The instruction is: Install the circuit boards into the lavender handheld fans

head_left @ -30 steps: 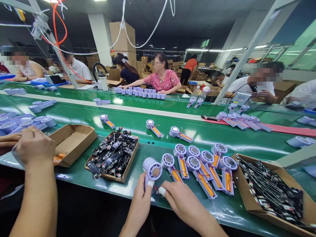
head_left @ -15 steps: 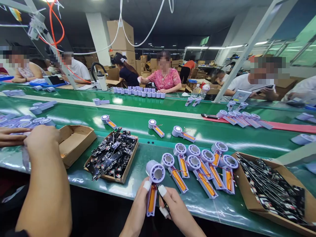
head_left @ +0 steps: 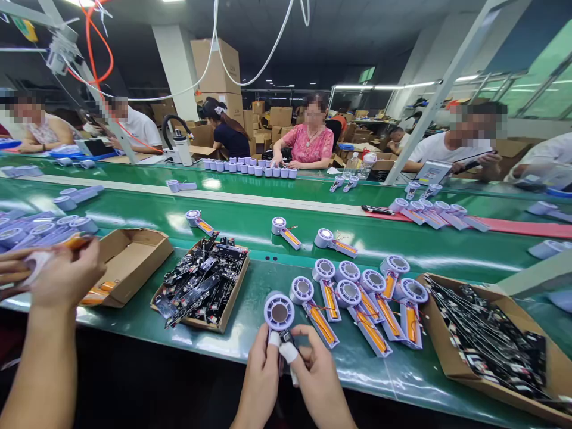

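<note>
A lilac handheld fan housing [head_left: 279, 312] is held upright at the bench's front edge, its round head facing me. My left hand [head_left: 260, 372] is closed around the handle, thumb pressed near its top. My right hand [head_left: 316, 370] pinches a small black circuit board [head_left: 286, 338] against the handle just below the head. White wraps cover my thumb tips. My fingers and the board hide most of the handle. Just right of my hands lie several fan housings [head_left: 322, 316] with orange batteries and red wires in their handles.
Left of my hands stands a carton of black circuit boards [head_left: 235, 310]; another carton with boards and wires [head_left: 451, 372] is at right. A co-worker's hands [head_left: 67, 265] work by a carton holding orange batteries [head_left: 129, 280]. Further fans lie on the green conveyor [head_left: 232, 217]. People sit across it.
The fan's head has turned more squarely toward me, and the circuit board has moved up against the handle's top. The co-worker's hands at left have shifted, with something orange now in them.
</note>
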### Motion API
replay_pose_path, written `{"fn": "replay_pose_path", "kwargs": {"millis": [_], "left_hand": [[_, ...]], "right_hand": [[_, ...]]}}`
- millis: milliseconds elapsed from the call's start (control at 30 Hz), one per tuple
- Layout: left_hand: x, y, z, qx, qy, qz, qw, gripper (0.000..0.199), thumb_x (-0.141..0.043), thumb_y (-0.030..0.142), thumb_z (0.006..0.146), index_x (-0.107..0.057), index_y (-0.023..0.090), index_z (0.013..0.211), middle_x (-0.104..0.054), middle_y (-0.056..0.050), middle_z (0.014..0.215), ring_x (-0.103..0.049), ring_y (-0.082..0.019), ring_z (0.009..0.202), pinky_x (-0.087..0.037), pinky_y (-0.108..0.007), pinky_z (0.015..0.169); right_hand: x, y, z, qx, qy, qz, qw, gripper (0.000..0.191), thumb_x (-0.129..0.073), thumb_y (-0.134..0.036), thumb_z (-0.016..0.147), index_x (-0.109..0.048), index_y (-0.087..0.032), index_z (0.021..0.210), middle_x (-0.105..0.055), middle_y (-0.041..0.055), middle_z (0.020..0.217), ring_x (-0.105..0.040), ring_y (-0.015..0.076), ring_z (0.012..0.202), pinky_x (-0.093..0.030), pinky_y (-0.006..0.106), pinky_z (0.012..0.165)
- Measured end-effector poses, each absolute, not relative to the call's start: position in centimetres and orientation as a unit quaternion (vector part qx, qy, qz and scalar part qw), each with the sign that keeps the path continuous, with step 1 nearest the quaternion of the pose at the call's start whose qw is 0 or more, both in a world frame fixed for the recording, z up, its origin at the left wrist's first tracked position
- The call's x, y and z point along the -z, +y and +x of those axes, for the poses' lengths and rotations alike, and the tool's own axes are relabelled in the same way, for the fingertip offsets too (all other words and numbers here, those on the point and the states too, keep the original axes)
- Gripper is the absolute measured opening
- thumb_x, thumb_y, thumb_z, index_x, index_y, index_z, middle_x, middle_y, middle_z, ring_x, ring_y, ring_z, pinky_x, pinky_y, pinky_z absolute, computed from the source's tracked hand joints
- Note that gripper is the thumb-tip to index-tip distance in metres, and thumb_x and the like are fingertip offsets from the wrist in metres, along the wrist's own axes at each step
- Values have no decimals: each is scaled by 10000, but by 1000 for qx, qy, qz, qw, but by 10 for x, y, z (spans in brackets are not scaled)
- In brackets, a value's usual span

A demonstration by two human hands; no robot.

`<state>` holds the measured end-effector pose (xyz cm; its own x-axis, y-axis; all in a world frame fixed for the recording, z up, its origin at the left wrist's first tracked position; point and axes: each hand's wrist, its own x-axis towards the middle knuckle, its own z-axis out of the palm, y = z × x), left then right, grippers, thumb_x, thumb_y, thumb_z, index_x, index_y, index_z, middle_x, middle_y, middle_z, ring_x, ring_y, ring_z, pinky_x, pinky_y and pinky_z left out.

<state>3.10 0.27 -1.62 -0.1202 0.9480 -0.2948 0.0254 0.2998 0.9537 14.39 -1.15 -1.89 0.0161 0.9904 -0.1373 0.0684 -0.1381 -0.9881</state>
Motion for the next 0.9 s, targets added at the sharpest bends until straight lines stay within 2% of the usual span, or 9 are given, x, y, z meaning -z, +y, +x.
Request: {"fn": "replay_pose_path", "kwargs": {"millis": [100,167,233,333,433,633,700,833,900], "left_hand": [[13,7,31,-442,614,388,526,452,-508,355,864,-573,175,1274,-571,-112,1377,-467,-285,1312,-322,-392,1112],[13,8,29,-448,590,387,550,451,-511,376,869,-580,186,1273,-553,-94,1400,-441,-278,1337,-306,-385,1126],[14,7,29,-455,557,367,590,467,-500,401,878,-567,197,1293,-532,-75,1424,-400,-263,1372,-308,-366,1131],[17,3,31,-459,536,346,618,518,-475,432,896,-491,218,1368,-463,-55,1485,-344,-241,1409,-328,-340,1125],[18,0,36,-458,573,357,578,563,-522,423,877,-445,237,1403,-411,-46,1522,-307,-246,1428,-315,-344,1135],[31,3,36,-469,608,337,544,530,-567,446,849,-519,234,1333,-480,-60,1473,-326,-255,1419,-308,-354,1138],[40,4,35,-481,606,320,547,513,-588,468,838,-560,221,1286,-530,-76,1426,-369,-264,1394,-331,-347,1121],[49,5,35,-500,576,283,581,513,-646,521,790,-641,169,1164,-674,-108,1211,-540,-292,1234,-425,-339,1024],[46,6,35,-497,573,269,593,533,-648,552,777,-655,152,1129,-701,-102,1126,-583,-288,1163,-450,-330,976]], "right_hand": [[26,-23,142,-403,-533,-583,462,445,-563,-486,874,-579,-200,1214,-723,53,831,-679,215,759,-534,279,673],[30,-27,142,-339,-555,-596,472,415,-522,-423,906,-592,-219,1261,-716,85,1103,-674,247,1003,-536,308,841],[33,-28,141,-287,-575,-602,474,404,-478,-354,933,-582,-226,1302,-668,80,1233,-643,246,1108,-521,304,907],[35,-25,136,-225,-619,-601,452,439,-404,-278,958,-519,-200,1375,-670,104,1227,-674,246,1056,-554,295,841],[36,-22,132,-174,-667,-610,392,497,-354,-209,947,-437,-171,1435,-674,136,1208,-701,266,982,-574,321,768],[47,-21,142,-126,-765,-594,216,788,-495,-159,808,-183,-151,1531,-756,145,973,-733,293,725,-562,327,620],[54,-20,150,-143,-788,-569,186,867,-530,-154,774,-118,-136,1537,-754,157,984,-735,290,740,-558,321,659],[65,-16,166,-249,-785,-531,199,906,-490,-158,774,-7,-166,1540,-611,180,1295,-680,305,1014,-539,358,795],[67,-13,167,-386,-748,-487,234,862,-477,-236,824,1,-203,1541,-643,142,1248,-693,261,935,-541,325,754]]}}
